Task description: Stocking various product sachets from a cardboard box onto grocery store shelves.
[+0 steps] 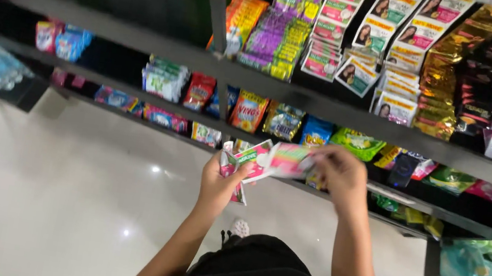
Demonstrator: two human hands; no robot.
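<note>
Pink-and-green sachet strip [269,160] stretches between both hands just below the dark shelf [305,101]: left hand [219,183] grips the bunched end, right hand [339,177] pinches the other. Separating one needs a steady pull.

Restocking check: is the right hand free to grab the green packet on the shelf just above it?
Probably not at once: the right hand grips a strip of pink sachets shared with the left hand; nothing blocks the green packet.
</note>
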